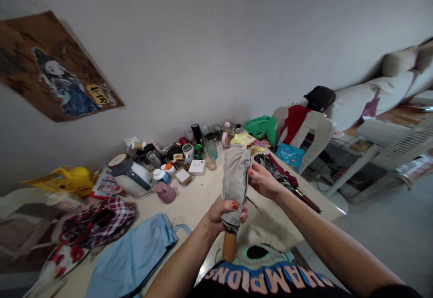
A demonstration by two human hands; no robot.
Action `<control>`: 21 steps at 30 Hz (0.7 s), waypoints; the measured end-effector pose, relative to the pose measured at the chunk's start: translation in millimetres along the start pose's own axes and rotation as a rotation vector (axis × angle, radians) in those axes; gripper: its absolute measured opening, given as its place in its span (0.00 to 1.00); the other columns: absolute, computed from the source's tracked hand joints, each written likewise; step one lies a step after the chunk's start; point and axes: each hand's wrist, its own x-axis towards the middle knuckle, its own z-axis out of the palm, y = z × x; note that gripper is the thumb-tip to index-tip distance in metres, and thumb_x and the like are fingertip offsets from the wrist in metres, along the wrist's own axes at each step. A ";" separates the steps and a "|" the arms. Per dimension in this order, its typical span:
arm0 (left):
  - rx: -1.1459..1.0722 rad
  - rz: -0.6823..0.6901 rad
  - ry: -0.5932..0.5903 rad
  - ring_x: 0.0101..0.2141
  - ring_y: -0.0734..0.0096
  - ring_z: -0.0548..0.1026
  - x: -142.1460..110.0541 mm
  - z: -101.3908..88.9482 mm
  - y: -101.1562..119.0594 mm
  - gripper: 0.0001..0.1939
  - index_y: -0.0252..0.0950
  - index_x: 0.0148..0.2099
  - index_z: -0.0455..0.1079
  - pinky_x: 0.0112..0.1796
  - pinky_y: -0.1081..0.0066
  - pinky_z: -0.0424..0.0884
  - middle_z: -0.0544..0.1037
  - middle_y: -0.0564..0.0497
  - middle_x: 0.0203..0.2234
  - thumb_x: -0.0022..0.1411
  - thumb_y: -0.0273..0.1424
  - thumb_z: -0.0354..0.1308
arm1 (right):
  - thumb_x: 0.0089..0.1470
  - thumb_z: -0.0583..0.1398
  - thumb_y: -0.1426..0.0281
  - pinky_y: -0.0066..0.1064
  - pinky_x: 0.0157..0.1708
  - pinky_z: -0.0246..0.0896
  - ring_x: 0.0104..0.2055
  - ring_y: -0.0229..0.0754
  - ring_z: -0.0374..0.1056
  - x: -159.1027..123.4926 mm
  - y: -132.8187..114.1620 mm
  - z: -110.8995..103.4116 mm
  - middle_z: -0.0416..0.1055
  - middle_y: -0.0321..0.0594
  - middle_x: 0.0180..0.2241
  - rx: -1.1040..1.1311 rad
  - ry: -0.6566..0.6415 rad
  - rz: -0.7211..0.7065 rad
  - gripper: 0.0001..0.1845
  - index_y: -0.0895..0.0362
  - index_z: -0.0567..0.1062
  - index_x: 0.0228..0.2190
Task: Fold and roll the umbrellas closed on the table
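A grey folded umbrella (235, 178) stands nearly upright in front of me, its canopy gathered round the shaft and its wooden handle (229, 246) pointing down toward my shirt. My left hand (226, 212) is wrapped round the lower canopy just above that handle. Higher up, my right hand (262, 178) pinches the canopy's right edge; some of its fingers are hidden behind the fabric. On the table to the left lies a light blue folded cloth (135, 253) with a strap. A dark red and black umbrella (279, 171) with a brown handle lies at the right.
The pale table (199, 198) holds a white electric kettle (130, 176), a pink cup (165, 193), a small white box (196, 167) and several bottles along the wall. Plaid fabric (115, 216) sits at left. A white chair (318, 131) and a green bag (264, 126) are at right.
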 end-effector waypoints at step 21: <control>0.087 0.063 0.330 0.18 0.78 0.68 -22.1 -11.1 23.6 0.22 0.28 0.30 0.72 0.21 0.77 0.64 0.73 0.51 0.20 0.33 0.37 0.70 | 0.54 0.57 0.50 0.30 0.26 0.53 0.20 0.35 0.57 -34.3 37.7 -24.6 0.63 0.34 0.15 -0.422 -0.037 0.166 0.25 0.58 0.72 0.21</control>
